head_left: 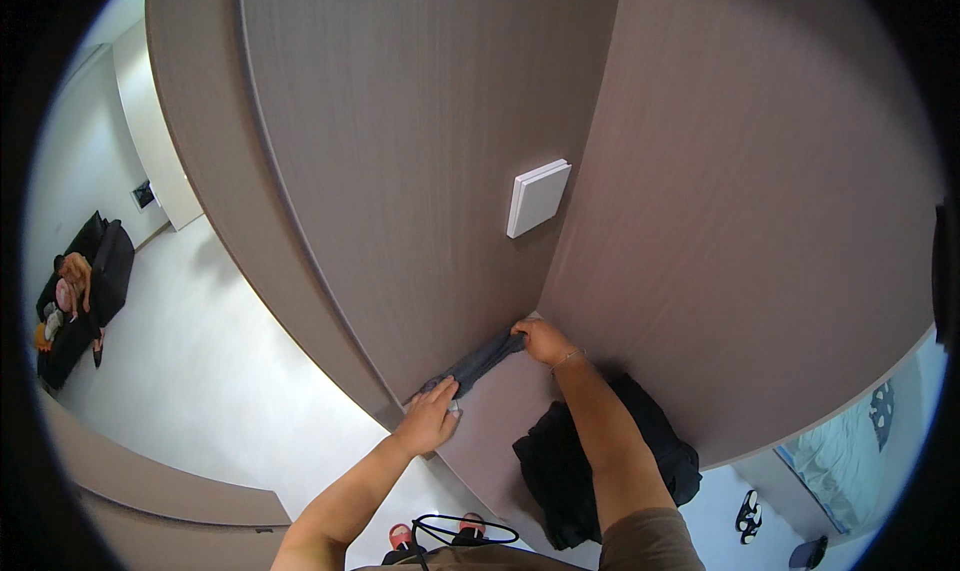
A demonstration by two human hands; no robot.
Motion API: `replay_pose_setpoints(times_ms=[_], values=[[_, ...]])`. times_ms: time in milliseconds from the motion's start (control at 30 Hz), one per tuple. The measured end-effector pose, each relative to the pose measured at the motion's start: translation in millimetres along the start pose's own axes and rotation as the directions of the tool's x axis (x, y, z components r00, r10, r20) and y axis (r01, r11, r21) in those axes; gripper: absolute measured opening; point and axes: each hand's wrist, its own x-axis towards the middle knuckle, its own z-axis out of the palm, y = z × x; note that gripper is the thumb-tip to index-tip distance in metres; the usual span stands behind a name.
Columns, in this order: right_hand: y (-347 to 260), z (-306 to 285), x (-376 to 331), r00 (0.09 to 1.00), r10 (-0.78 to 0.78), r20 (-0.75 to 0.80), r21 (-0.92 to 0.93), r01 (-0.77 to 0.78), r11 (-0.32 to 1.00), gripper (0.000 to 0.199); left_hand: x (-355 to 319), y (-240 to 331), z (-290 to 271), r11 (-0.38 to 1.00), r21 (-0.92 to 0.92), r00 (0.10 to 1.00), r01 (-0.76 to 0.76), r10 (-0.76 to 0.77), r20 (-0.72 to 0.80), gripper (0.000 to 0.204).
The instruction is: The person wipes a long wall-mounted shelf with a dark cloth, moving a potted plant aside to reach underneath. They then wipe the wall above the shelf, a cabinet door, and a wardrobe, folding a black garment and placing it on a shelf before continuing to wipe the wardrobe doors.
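A dark grey cloth (484, 361), perhaps a folded garment, lies in a narrow strip along the foot of a wood-grain cabinet panel. My right hand (543, 341) pinches its far end near the inner corner. At the near end my left hand (430, 419) rests on the cloth with fingers stretched out and the thumb apart. Something small and white, too small to name, shows beside the left fingers. Under my right forearm sits a pile of black clothing (555, 471), partly hidden by that arm, on the same shelf (485, 401).
A white square plate (540, 199) is fixed to the panel above the cloth. A black cable loop (465, 516) hangs before my body, over red slippers (400, 536). Far left, a person sits on a dark sofa (115, 261). Black-and-white slippers (748, 516) and a bed (840, 471) are at the right.
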Motion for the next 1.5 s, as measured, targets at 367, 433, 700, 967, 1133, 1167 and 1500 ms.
replay_pose_setpoints(times_ms=[367,433,700,967,1133,1167,1500], values=[[0.1,-25.6,-65.1,0.962,0.133,0.237,-0.249,-0.072,0.966,0.041,-3.7,2.6,26.0,0.993,-0.06,0.994,-0.102,0.1,-0.034,0.052],[8.9,-31.5,-79.0,0.962,0.19,0.198,-0.25,-0.138,0.958,0.042,-3.9,14.7,25.0,0.989,-0.109,0.994,-0.104,0.101,-0.035,0.051],[-6.0,-25.7,-85.6,0.98,0.136,0.143,-0.222,-0.102,0.97,0.048,-14.0,20.4,47.6,0.982,0.187,0.986,-0.005,0.036,-0.161,0.048],[39.4,-29.4,-69.9,0.97,-0.068,0.234,-0.045,0.081,0.996,0.046,-6.3,39.9,54.4,0.975,0.137,0.976,0.177,-0.156,-0.155,0.049],[31.3,-13.3,-76.8,0.989,-0.092,0.116,-0.083,0.102,0.991,0.046,-8.6,61.3,66.4,0.933,0.202,0.943,0.299,-0.256,-0.213,0.048],[30.1,-12.5,-78.7,0.99,-0.092,0.11,-0.071,0.1,0.992,0.046,-9.6,62.4,69.6,0.929,0.194,0.937,0.316,-0.272,-0.22,0.048],[48.3,-5.7,-87.4,0.991,-0.134,0.009,-0.062,0.134,0.989,0.044,-4.0,81.4,83.1,0.902,0.216,0.914,0.374,-0.319,-0.25,0.044]])
